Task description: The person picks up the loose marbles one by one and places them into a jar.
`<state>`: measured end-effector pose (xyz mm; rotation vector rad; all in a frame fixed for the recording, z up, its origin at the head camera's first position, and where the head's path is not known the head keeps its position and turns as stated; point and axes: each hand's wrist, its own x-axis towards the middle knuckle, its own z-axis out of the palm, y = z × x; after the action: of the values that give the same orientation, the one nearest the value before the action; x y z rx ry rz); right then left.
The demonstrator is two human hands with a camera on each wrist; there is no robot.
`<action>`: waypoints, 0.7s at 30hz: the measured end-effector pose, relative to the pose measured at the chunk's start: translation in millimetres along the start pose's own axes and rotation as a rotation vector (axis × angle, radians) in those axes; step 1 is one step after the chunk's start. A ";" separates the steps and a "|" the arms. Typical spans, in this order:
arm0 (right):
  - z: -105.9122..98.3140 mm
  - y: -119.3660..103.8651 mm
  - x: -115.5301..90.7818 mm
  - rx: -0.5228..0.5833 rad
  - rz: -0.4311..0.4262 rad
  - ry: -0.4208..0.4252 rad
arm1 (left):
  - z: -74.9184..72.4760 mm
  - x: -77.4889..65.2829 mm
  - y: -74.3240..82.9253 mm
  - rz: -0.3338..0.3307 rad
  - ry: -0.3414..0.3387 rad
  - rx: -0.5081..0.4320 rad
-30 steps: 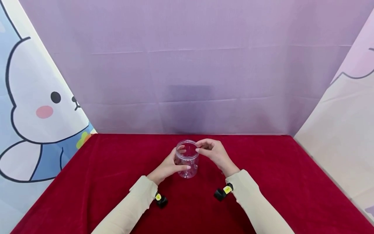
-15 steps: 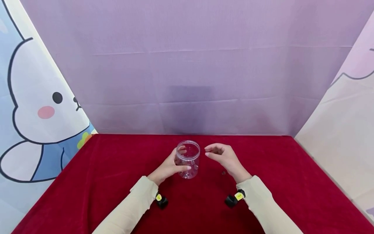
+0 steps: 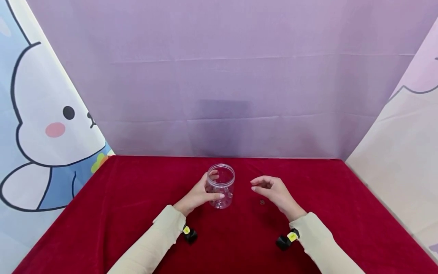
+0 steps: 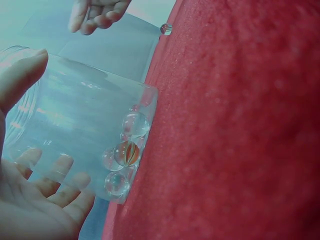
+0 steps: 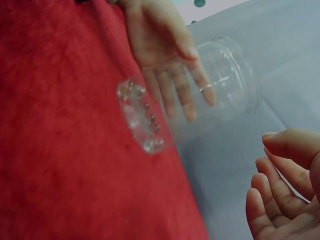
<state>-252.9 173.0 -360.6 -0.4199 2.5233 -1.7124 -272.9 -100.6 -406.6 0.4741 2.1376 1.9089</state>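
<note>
A clear plastic jar [image 3: 221, 184] with a threaded rim and no lid stands upright on the red cloth. My left hand [image 3: 197, 196] grips it from the left, thumb in front and fingers wrapped behind. Several glass marbles lie on the jar's bottom in the left wrist view, among them one with an orange swirl, the orange marble [image 4: 127, 153]. To the right of the jar, my right hand [image 3: 275, 192] hovers with loosely bent fingers and nothing between thumb and fingertips. Just below those fingertips, a single loose marble [image 3: 262, 202] rests on the cloth.
Red velvety cloth [image 3: 137, 228] covers the table. A lilac curtain [image 3: 222, 76] hangs behind its far edge. Cartoon-printed panels stand on both sides, with a white animal [image 3: 51, 110] on the left one.
My right hand has moved away from the jar's rim, to the right and nearer to me, uncovering the loose marble. The left hand and jar stay almost where they were.
</note>
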 end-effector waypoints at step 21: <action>-12.6 26.8 -6.8 -0.071 0.092 -0.004 | 0.5 2.4 -0.8 -0.025 -0.004 -0.004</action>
<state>-254.0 195.4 -381.1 -0.3062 2.5636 -1.5926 -275.0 -99.2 -407.4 0.4481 2.1266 1.8973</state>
